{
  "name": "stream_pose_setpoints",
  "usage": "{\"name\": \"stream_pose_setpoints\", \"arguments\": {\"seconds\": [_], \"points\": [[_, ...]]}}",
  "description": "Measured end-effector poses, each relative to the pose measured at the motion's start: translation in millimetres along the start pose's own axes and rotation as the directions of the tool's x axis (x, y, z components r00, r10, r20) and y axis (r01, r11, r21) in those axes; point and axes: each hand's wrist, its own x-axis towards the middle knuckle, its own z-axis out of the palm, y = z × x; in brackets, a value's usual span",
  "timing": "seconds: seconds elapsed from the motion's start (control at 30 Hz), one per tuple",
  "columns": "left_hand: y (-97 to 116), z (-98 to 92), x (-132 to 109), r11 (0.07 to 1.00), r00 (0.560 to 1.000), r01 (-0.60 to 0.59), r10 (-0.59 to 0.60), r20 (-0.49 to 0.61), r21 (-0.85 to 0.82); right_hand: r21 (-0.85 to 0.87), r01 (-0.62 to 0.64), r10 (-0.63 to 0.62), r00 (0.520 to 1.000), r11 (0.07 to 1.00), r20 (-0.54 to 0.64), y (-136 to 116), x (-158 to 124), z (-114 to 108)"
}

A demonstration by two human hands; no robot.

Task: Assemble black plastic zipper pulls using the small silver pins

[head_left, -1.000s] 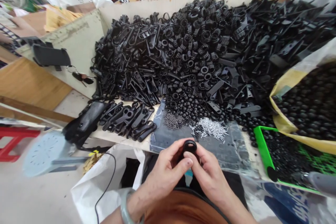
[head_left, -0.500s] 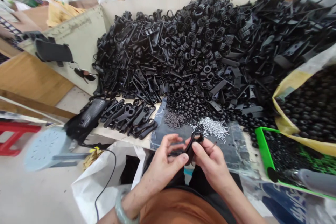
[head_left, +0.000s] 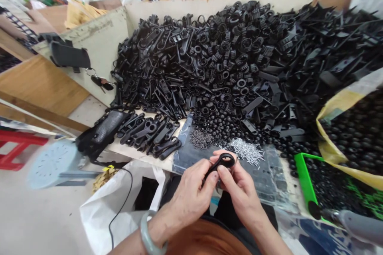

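Observation:
A black plastic handle piece with a ring at one end (head_left: 226,160) is held between both hands, close to the table's front edge. My left hand (head_left: 197,183) is closed around its narrow end, thumb on top. At the ring end, my right hand (head_left: 239,183) grips it, thumb against the near side and fingers behind. The undersides of the piece are hidden by the fingers. Just beyond the hands lie a heap of silver pins (head_left: 247,151), a small pile of dark little parts (head_left: 201,138) and many black balls (head_left: 220,123).
A large heap of black plastic parts (head_left: 191,55) fills the walled table. Similar handle pieces (head_left: 149,133) lie at front left beside a black mesh pouch (head_left: 103,129). At right are a green tray (head_left: 303,183) and a yellow-edged sack (head_left: 326,127). A white bag (head_left: 98,215) hangs below.
The handle piece has turned so its ring faces up towards me. My left fingers, earlier spread, have closed around it. The view has shifted slightly.

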Motion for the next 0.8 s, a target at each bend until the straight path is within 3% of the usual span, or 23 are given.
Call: {"name": "stream_pose_setpoints", "arguments": {"seconds": [0.13,0.23,0.47,0.63,0.8], "points": [[2,-3.3,3,0.995,0.998,0.026,-0.02,0.066,-0.093,0.136,-0.101,0.102,0.995,0.986,0.004,2,-1,1],[-1,-4.3,2,0.993,0.995,0.026,-0.015,0.096,-0.113,0.201,-0.095,0.105,0.994,0.975,-0.037,9,-4,4],[-19,11.7,-4,0.999,0.998,-0.053,0.052,-0.038,-0.01,0.156,-0.022,0.046,0.987,0.988,-0.154,25,-7,11],[-22,10.1,-2,0.987,0.999,-0.007,0.014,0.047,-0.16,0.199,-0.128,0.132,0.991,0.972,-0.007,20,-5,2],[-20,3.1,-4,0.992,0.998,-0.038,0.045,0.048,-0.123,0.217,-0.148,0.148,0.989,0.965,0.017,14,-8,-2]]}}
